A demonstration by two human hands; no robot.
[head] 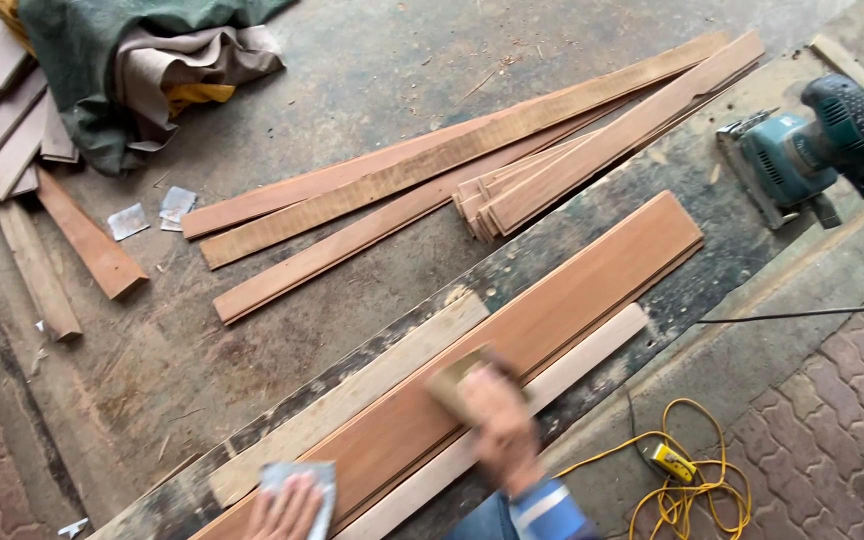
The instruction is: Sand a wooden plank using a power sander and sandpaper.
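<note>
A long reddish wooden board (572, 290) lies diagonally on a dark worn plank (712, 200), with pale strips either side of it. My right hand (497, 420), blurred by motion, presses a tan sanding block (455, 382) onto the board near its middle. At the bottom edge my left hand (287, 508) rests flat on a grey sheet of sandpaper (302, 478) that lies on the board's near end.
Several long reddish boards (452, 170) lie loose on the concrete beyond. A teal power tool (802, 150) sits at the right with its black cord. A coiled yellow cable (682, 470) lies on the brick paving. Offcuts and a green tarp (92, 60) fill the upper left.
</note>
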